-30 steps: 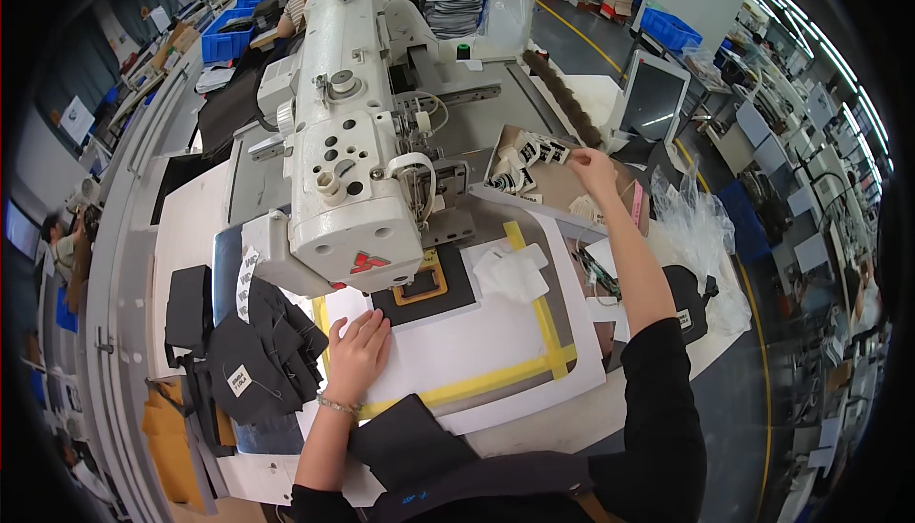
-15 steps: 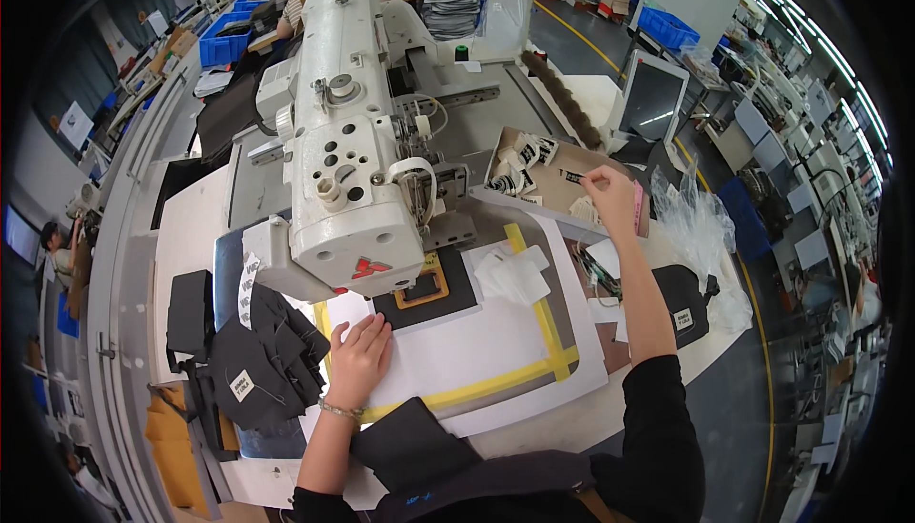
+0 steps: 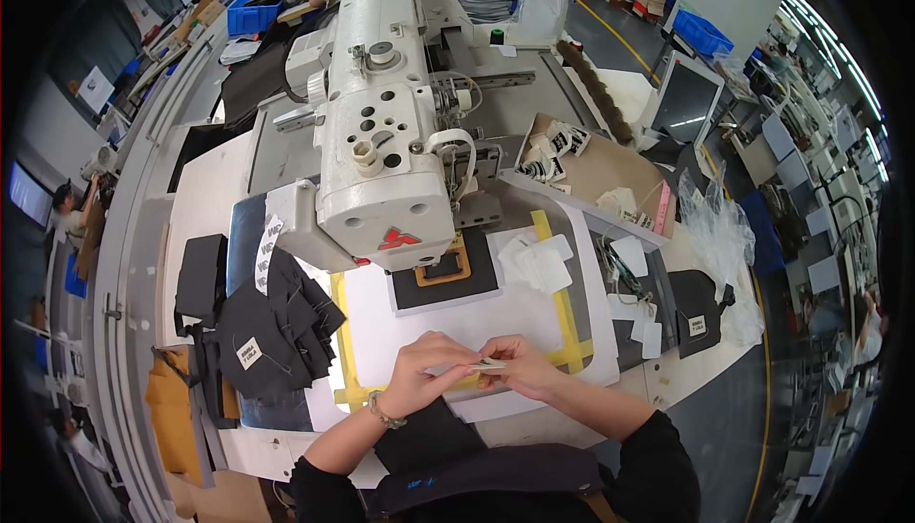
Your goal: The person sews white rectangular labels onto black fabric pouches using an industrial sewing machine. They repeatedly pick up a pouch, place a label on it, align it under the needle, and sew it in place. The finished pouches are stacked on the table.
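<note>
In front of my body, my left hand (image 3: 431, 373) and my right hand (image 3: 522, 369) meet over the near edge of a white sheet (image 3: 381, 304). Both pinch a small pale label (image 3: 489, 365), seen almost edge-on. Beyond them, a black fabric piece (image 3: 405, 292) lies under the orange-yellow frame (image 3: 443, 268) at the head of a white sewing machine (image 3: 381, 175). Yellow tape (image 3: 553, 280) borders the sheet. Another black piece (image 3: 429, 437) lies below my left wrist.
Right of the machine stands a cardboard box (image 3: 605, 175) with labels inside. Black pieces (image 3: 253, 342) are stacked at left, one bearing a pale label. White paper pieces (image 3: 543, 264), a black labelled piece (image 3: 694, 313) and clear plastic (image 3: 720, 237) lie to the right.
My right hand has come back from the label box to the front. My left hand has lifted off the white sheet and joined it at the label. The view has shifted slightly.
</note>
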`<control>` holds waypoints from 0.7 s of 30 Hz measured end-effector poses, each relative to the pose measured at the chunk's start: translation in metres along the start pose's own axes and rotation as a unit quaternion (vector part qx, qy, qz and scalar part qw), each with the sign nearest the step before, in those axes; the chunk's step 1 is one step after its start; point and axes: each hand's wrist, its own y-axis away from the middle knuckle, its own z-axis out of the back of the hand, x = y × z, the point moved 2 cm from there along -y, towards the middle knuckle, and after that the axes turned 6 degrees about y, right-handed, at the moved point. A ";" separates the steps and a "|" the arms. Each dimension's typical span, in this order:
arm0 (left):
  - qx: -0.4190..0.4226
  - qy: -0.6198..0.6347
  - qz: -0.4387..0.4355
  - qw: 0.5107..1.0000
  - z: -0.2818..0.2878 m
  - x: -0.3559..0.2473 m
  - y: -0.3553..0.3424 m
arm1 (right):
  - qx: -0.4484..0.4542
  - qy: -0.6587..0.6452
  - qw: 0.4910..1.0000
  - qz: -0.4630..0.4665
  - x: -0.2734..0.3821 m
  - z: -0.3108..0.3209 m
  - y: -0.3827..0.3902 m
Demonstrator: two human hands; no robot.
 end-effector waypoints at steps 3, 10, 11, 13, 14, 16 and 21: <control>-0.063 0.055 0.083 0.993 0.005 0.009 0.004 | 0.017 0.165 0.985 -0.042 0.008 0.004 -0.002; -0.126 -0.010 0.165 0.978 0.032 0.024 -0.010 | -0.103 0.544 0.810 0.192 0.073 -0.002 -0.007; -0.120 -0.026 0.165 0.979 0.034 0.023 -0.014 | -0.100 0.543 0.809 0.202 0.078 -0.005 -0.011; -0.096 -0.081 0.161 0.979 0.037 0.019 -0.020 | -0.095 0.543 0.804 0.222 0.084 -0.016 -0.023; -0.089 -0.099 0.160 0.978 0.038 0.019 -0.022 | -0.090 0.533 0.809 0.229 0.084 -0.018 -0.028; -0.089 -0.146 0.121 0.978 0.040 0.020 -0.027 | -0.077 0.515 0.819 0.242 0.081 -0.016 -0.043; -0.097 -0.341 -0.119 0.928 0.049 0.042 -0.033 | -0.065 0.538 0.773 0.329 0.083 -0.003 -0.076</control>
